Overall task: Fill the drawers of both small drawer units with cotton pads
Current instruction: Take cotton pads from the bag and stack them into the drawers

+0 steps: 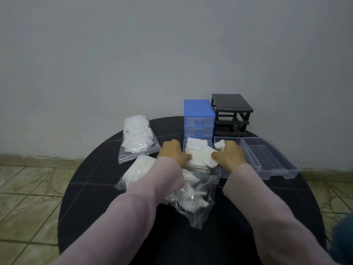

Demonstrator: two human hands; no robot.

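A blue drawer unit (198, 111) and a black drawer unit (232, 109) stand at the table's far edge; the black frame has no drawers in it. In front of the blue unit lies a clear drawer (185, 148) heaped with white cotton pads (196, 150). My left hand (172, 152) and my right hand (229, 154) both pinch the pads over this drawer. A few pads (219, 145) lie in a second clear drawer (216, 139) behind my right hand. A third clear drawer (286, 169) lies to the right.
A sealed plastic bag of pads (136, 136) lies at the left of the round black table (95, 188). An opened bag of pads (193, 199) lies under my left wrist. A grey wall rises behind; tiled floor surrounds the table.
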